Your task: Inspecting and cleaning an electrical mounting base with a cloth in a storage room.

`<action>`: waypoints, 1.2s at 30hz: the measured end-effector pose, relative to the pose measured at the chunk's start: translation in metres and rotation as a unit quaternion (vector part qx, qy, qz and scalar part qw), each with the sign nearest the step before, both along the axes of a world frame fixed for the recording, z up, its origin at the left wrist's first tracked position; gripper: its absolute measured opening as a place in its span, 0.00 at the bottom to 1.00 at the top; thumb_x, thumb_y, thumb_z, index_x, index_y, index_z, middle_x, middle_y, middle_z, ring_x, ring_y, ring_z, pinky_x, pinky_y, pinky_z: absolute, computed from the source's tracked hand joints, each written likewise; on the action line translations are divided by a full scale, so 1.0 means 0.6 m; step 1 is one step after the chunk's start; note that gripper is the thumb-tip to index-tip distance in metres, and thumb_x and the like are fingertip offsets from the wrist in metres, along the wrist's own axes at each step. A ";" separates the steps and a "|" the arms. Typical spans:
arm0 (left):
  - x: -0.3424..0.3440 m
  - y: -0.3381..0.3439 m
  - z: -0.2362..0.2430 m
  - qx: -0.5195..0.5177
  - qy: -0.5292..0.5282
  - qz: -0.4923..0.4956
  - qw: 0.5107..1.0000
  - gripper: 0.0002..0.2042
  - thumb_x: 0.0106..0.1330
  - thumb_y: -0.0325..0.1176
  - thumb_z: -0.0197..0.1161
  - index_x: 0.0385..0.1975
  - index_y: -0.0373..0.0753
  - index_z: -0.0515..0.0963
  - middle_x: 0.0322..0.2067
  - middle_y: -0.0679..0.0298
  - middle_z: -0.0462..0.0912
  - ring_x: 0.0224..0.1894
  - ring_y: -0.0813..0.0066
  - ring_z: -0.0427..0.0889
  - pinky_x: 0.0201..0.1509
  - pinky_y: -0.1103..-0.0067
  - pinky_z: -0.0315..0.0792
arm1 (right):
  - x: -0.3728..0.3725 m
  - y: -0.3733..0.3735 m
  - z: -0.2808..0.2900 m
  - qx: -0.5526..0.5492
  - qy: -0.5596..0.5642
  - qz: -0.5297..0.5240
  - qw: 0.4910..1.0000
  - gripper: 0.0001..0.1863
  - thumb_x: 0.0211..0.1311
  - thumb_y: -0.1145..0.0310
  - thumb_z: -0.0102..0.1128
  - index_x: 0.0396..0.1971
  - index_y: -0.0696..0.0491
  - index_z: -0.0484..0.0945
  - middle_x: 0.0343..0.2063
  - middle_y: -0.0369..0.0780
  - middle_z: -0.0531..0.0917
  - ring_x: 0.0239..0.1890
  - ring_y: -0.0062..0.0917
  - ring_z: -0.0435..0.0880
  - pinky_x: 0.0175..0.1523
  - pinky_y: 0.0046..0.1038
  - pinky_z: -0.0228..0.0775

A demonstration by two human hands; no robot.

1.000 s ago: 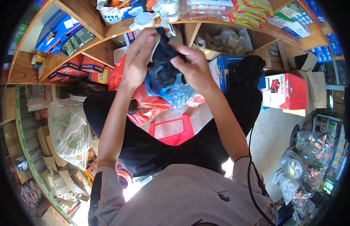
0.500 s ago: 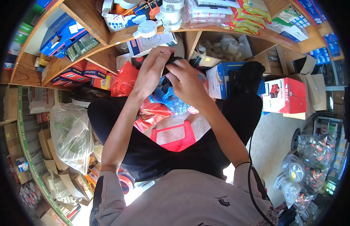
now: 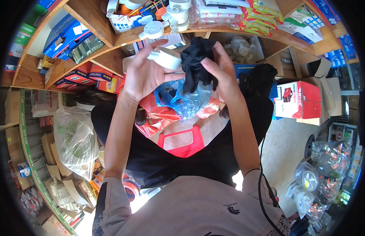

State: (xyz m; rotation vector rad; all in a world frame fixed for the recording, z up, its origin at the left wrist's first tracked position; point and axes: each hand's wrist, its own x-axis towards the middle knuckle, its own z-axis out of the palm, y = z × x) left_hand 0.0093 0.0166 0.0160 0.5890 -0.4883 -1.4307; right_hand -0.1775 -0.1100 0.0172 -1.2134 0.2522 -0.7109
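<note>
My left hand (image 3: 145, 72), palm turned up and inward, holds a white rounded object (image 3: 164, 59) between its thumb and fingers. To its right my right hand (image 3: 221, 67) grips a crumpled black cloth or bag (image 3: 196, 59), which hangs down from the fingers. Just beneath my hands a crumpled translucent blue plastic bag (image 3: 186, 102) lies over red plastic bags (image 3: 160, 118), between my spread knees.
A wooden shelf (image 3: 114, 33) ahead holds white round fittings (image 3: 153, 29), packets and boxes. A red-and-white box (image 3: 298, 100) stands right. A red plastic stool or frame (image 3: 184, 149) is below. Clear bags (image 3: 74, 141) and cartons are left; bagged goods (image 3: 324, 177) lie lower right.
My hands have moved apart, the right one rightward with the black bundle, the left leftward and turned open-palmed with the white object, which now shows beside the black bundle.
</note>
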 end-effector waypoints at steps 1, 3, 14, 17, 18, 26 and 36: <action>-0.014 0.003 0.007 0.015 -0.039 0.017 0.999 0.31 0.76 0.56 0.50 0.71 0.43 0.58 0.57 0.51 0.77 0.56 0.58 0.81 0.64 0.54 0.74 | 0.007 0.006 -0.006 -0.011 0.008 -0.022 1.000 0.18 0.68 0.65 0.64 0.51 0.58 0.73 0.43 0.36 0.81 0.47 0.16 0.77 0.54 0.21 0.69; -0.028 0.001 0.002 0.007 -0.140 0.014 0.990 0.37 0.73 0.64 0.47 0.71 0.40 0.57 0.57 0.52 0.77 0.56 0.61 0.82 0.56 0.60 0.80 | 0.007 0.002 -0.014 -0.067 0.034 -0.060 0.995 0.15 0.69 0.65 0.65 0.48 0.56 0.73 0.42 0.34 0.80 0.44 0.15 0.76 0.52 0.20 0.68; -0.045 -0.006 -0.042 0.133 -0.470 0.074 0.869 0.36 0.78 0.63 0.32 0.66 0.35 0.66 0.55 0.54 0.80 0.53 0.66 0.85 0.56 0.71 0.80 | 0.011 0.032 0.011 -0.113 -0.024 -0.133 0.984 0.25 0.66 0.65 0.68 0.55 0.57 0.66 0.45 0.40 0.80 0.46 0.24 0.81 0.54 0.26 0.73; -0.061 -0.017 -0.028 0.134 -0.149 0.032 0.979 0.30 0.80 0.57 0.39 0.64 0.37 0.69 0.54 0.59 0.81 0.56 0.71 0.80 0.64 0.71 0.73 | 0.029 0.044 -0.008 -0.193 0.049 -0.136 0.970 0.29 0.62 0.60 0.71 0.55 0.57 0.65 0.44 0.42 0.80 0.45 0.25 0.82 0.52 0.29 0.74; -0.069 -0.019 -0.026 0.116 -0.054 0.050 0.991 0.30 0.79 0.59 0.41 0.59 0.38 0.74 0.51 0.60 0.83 0.53 0.72 0.82 0.58 0.72 0.77 | 0.022 0.049 -0.010 -0.175 0.079 -0.106 0.976 0.33 0.57 0.55 0.74 0.54 0.57 0.68 0.43 0.45 0.80 0.45 0.31 0.82 0.54 0.34 0.73; -0.087 -0.025 -0.002 0.073 0.077 0.142 0.984 0.25 0.79 0.56 0.42 0.52 0.41 0.77 0.45 0.62 0.85 0.49 0.68 0.84 0.59 0.70 0.77 | 0.054 0.053 -0.006 -0.365 0.108 -0.192 0.904 0.24 0.59 0.56 0.72 0.43 0.61 0.79 0.36 0.49 0.81 0.41 0.45 0.81 0.48 0.41 0.72; -0.031 -0.027 -0.080 0.100 0.239 0.092 0.961 0.23 0.77 0.54 0.47 0.46 0.41 0.80 0.41 0.61 0.87 0.45 0.64 0.86 0.57 0.67 0.78 | 0.079 0.075 -0.052 -0.472 0.083 -0.244 0.843 0.22 0.61 0.64 0.72 0.47 0.62 0.74 0.42 0.49 0.80 0.43 0.43 0.80 0.49 0.39 0.73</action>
